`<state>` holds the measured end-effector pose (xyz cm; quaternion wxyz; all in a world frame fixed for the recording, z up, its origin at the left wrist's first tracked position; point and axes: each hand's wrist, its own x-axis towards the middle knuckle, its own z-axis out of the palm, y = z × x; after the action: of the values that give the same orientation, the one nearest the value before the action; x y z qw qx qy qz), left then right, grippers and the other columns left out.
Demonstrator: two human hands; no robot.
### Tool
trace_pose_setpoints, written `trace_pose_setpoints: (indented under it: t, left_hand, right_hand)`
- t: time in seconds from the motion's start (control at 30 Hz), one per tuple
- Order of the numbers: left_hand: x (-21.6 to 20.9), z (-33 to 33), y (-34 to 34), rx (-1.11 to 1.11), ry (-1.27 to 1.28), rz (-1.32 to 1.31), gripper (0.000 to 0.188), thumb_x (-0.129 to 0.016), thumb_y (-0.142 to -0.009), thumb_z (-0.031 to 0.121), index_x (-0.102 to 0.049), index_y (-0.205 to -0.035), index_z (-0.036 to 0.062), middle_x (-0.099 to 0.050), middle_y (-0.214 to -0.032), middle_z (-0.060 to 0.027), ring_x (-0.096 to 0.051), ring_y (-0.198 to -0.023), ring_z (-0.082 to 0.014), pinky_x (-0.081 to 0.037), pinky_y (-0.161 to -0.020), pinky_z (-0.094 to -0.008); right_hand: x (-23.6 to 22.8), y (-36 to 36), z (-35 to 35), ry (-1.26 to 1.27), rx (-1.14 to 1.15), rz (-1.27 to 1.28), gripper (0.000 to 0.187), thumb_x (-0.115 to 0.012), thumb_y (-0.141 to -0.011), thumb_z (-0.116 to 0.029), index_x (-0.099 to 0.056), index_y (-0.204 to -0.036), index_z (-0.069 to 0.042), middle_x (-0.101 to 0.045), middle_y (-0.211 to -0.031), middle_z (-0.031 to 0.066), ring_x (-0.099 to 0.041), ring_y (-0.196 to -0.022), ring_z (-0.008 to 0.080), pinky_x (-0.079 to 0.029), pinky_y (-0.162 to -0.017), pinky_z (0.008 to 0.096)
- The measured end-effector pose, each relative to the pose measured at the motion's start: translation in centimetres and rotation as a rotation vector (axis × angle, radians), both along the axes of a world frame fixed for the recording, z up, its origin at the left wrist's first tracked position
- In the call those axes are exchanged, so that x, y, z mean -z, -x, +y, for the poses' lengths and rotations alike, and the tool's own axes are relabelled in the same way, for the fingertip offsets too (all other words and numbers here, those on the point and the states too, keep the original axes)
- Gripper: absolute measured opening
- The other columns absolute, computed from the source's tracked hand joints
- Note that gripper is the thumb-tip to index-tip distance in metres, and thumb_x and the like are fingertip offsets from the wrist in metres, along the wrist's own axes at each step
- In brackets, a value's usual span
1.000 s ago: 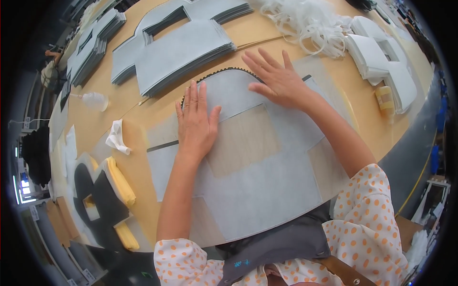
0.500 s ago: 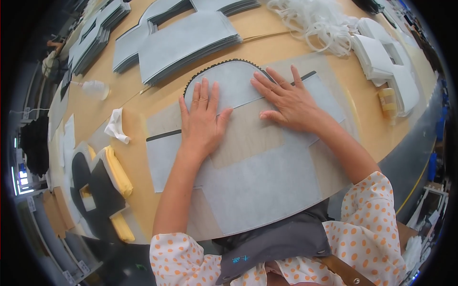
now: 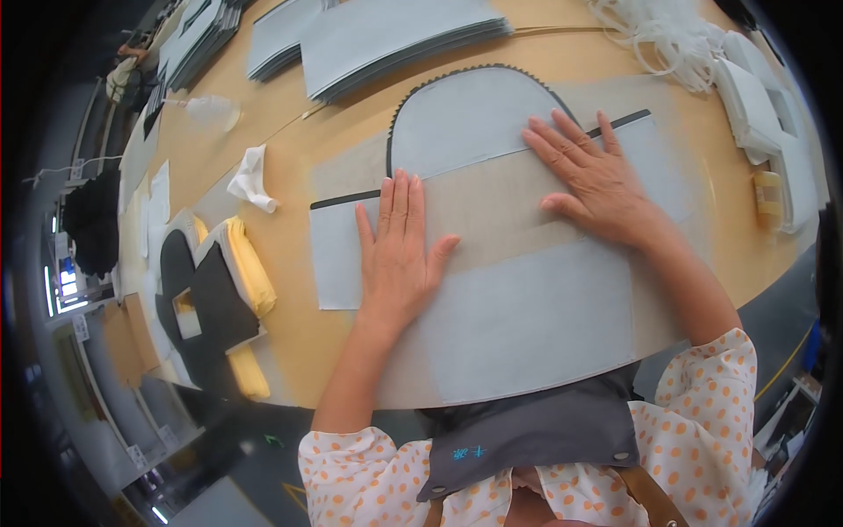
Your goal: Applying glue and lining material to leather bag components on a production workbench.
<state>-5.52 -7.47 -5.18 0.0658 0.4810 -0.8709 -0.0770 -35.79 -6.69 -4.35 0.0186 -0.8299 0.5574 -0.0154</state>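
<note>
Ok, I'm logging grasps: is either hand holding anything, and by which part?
Nothing is held: the left hand and right hand are open, palms down, over the flat grey piece, with no grip.

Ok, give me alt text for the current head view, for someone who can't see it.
A person's left hand and right hand rest open on a grey panel on a table, with stacked grey panels beyond and white strips at upper right.

- A gap runs between the left hand [image 3: 399, 263] and the right hand [image 3: 601, 189], over the grey panel [image 3: 527, 321].
- The grey stack [image 3: 395, 44] bars the far side.
- A white scrap [image 3: 252, 178] and a dark-and-yellow pile [image 3: 215, 299] stand left.
- At right, bare tabletop [image 3: 727, 224] reaches the yellow container [image 3: 767, 198].
</note>
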Motion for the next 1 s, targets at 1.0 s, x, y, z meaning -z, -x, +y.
trace_pose_setpoints:
  t: [1.0]
  left_hand:
    - [-1.0,3.5,-3.5,-0.220,0.017,-0.054,0.089,-0.053,-0.089,0.064,-0.027,-0.155,0.0098,-0.016,-0.163,-0.0155,-0.013,-0.151,-0.0335,-0.005,-0.116,-0.0622]
  right_hand:
    - [-1.6,21.8,11.6,0.433,0.757,0.229,0.067,-0.058,-0.097,-0.037,-0.030,-0.154,-0.014,-0.037,-0.155,0.0110,-0.032,-0.144,0.0306,-0.022,-0.116,0.0513]
